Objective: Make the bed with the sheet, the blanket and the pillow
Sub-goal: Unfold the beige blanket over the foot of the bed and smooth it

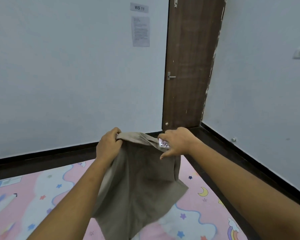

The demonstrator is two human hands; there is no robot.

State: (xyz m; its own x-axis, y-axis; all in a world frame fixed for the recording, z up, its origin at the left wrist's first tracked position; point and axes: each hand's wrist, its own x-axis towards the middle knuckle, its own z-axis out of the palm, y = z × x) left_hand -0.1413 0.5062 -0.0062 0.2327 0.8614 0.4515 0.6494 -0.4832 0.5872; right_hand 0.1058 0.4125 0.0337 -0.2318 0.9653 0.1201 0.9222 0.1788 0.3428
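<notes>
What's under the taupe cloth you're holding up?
The taupe fabric cloth, gripped along its top edge by the left hand and right hand, hangs over the pink star-and-cloud printed sheet. The sheet area directly beneath it is covered, so anything lying there is hidden.

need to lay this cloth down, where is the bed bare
The pink sheet lies bare left of the tan cloth and, more narrowly, right of it up to the dark floor. The middle is crowded: the cloth hangs there from the left hand and right hand.

Plain taupe cloth point(142, 184); pink sheet point(196, 184) with stars, moon, rainbow; dark brown door point(189, 66).
</notes>
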